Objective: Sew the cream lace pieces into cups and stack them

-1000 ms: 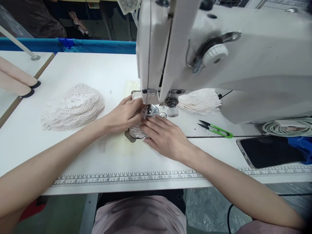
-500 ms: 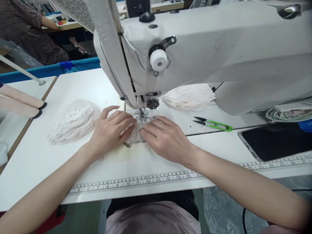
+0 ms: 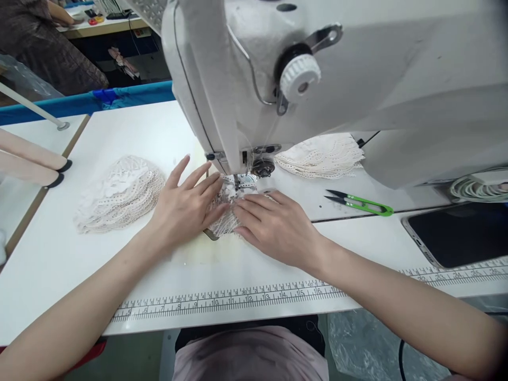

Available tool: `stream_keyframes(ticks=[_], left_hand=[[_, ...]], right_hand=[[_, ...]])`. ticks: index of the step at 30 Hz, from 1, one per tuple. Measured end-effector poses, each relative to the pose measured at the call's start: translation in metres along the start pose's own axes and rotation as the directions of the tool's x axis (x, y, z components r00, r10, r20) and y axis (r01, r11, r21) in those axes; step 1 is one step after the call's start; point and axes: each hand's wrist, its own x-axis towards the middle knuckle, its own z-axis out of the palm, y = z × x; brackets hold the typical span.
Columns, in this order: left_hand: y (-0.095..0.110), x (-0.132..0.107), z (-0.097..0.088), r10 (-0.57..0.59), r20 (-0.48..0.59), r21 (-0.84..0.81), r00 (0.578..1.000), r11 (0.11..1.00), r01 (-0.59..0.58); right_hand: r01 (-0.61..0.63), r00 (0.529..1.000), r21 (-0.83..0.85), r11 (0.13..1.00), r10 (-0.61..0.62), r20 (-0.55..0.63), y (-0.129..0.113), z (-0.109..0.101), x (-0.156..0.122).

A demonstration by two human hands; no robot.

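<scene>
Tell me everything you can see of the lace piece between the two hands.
The lace piece looks like thin, off-white openwork fabric with a patterned mesh. It lies on the sewing machine's bed, around the presser foot, somewhat rumpled. The left hand touches its left side; the right hand rests on its right. Both cover much of it, hiding its full outline.

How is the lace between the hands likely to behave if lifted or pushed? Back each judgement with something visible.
The lace would probably droop when lifted, since it looks thin and lies flat. It is likely light for its size, given its openwork pattern. Pushed from one edge, it may bunch up rather than slide stiffly, as it looks like soft fabric.
</scene>
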Motion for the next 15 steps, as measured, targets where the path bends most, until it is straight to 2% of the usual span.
stream_keyframes(ticks=[3, 5, 11, 15], left_hand=[[0.003, -0.002, -0.003, 0.068, -0.163, 0.009, 0.984, 0.998, -0.068], [0.005, -0.001, -0.001, 0.036, -0.178, -0.071, 0.983, 0.996, -0.049], [0.005, 0.0, 0.011, -0.106, -0.001, -0.335, 0.994, 0.937, 0.1], [0.004, 0.001, 0.013, -0.117, 0.057, -0.372, 0.991, 0.919, 0.13]], right_hand=[[-0.002, 0.998, -0.077, 0.997, -0.002, -0.058, 0.005, -0.005, 0.0], [-0.017, 0.997, -0.109, 0.994, 0.008, -0.08, 0.01, -0.006, 0.0], [-0.082, 0.996, -0.069, 0.994, 0.079, -0.042, 0.019, 0.005, 0.0], [-0.109, 0.994, -0.068, 0.992, 0.109, 0.0, 0.019, 0.01, 0.001]])
